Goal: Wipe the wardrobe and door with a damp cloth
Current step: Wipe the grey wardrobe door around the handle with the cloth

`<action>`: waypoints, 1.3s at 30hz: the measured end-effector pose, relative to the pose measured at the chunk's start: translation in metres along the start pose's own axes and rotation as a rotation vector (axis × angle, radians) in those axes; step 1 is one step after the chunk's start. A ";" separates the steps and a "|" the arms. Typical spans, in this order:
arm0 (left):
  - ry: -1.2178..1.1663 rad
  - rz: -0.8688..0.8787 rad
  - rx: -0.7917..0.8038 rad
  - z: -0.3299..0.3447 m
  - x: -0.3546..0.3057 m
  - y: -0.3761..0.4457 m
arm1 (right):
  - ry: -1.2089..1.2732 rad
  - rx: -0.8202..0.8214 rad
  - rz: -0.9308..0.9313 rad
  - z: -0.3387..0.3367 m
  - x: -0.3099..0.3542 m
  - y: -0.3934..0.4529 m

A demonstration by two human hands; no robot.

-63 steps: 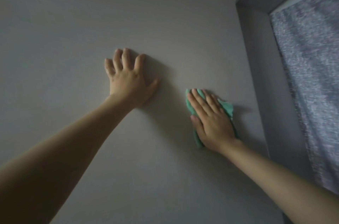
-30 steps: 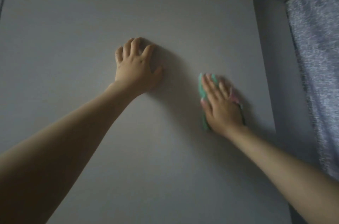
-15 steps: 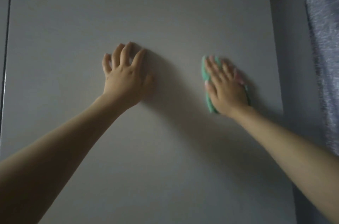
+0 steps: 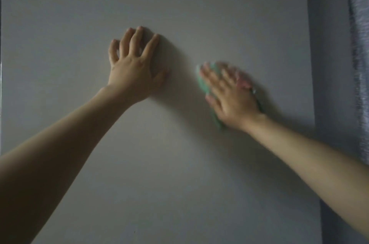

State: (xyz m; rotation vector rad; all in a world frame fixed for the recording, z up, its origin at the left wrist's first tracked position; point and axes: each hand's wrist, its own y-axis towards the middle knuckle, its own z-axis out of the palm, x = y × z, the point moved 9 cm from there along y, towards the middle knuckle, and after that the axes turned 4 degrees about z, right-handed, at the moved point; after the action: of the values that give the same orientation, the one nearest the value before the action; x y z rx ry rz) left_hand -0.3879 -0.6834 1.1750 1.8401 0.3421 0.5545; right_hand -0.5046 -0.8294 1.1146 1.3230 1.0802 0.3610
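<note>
Cloth [image 4: 202, 82]: one, green, pinned flat against the wardrobe panel [image 4: 199, 14] under my right hand [image 4: 231, 98]. Only its left edge shows, sticking out left of my fingers and down past the thumb; a pinkish patch shows near the little finger, could be the same cloth, too blurred to tell. Long axis runs roughly up-down along that left edge. Right fingers are straight, slightly spread, pressing, not curled round it; the hand is motion-blurred. Left hand [image 4: 133, 68]: one, bare, no cloth, well apart to the left and a bit higher, fingers spread with tips on the panel, bracing. Right hand is the one on the cloth, so my guess is the next stroke is its job. Unwiped-looking panel lies all round; panel's right edge is near, right of the cloth. Beyond it, a grey wall strip [image 4: 329, 64] and one curtain [image 4: 359, 44] at far right.
</note>
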 end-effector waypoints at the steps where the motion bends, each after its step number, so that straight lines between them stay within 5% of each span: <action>1: 0.003 -0.001 0.001 0.001 -0.001 0.000 | -0.002 -0.021 0.161 -0.003 -0.025 0.017; 5: 0.004 0.005 0.003 0.002 -0.003 0.000 | 0.016 -0.110 0.391 -0.010 -0.042 0.041; 10: -0.002 -0.009 -0.008 -0.001 -0.001 0.000 | 0.079 0.048 -0.108 0.006 0.080 -0.056; 13: 0.001 -0.014 0.015 0.000 -0.003 0.000 | 0.049 0.088 -0.267 0.004 0.074 -0.066; 19: -0.032 -0.055 0.015 -0.007 -0.024 -0.002 | 0.060 -0.113 0.397 -0.007 -0.027 0.004; 21: -0.038 0.000 -0.007 -0.005 -0.042 -0.006 | 0.046 -0.137 0.388 -0.006 -0.004 -0.008; 26: -0.047 0.109 -0.043 0.014 -0.076 -0.025 | 0.058 0.027 -0.011 0.003 0.034 -0.070; 30: -0.042 0.139 -0.079 0.022 -0.077 -0.029 | 0.002 -0.068 0.398 -0.009 -0.070 -0.054; 33: -0.033 0.152 -0.084 0.026 -0.076 -0.030 | 0.054 -0.163 0.628 -0.009 -0.077 -0.052; 37: -0.037 0.134 -0.094 0.029 -0.073 -0.031 | 0.043 -0.021 0.244 0.004 0.019 -0.091; 39: -0.039 0.131 -0.106 0.027 -0.072 -0.030 | 0.046 0.030 0.112 0.005 0.015 -0.104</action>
State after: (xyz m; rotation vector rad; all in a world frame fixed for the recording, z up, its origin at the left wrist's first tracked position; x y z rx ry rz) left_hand -0.4333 -0.7306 1.1246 1.7769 0.1642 0.6141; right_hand -0.5291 -0.8491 1.0146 1.4113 1.0554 0.4619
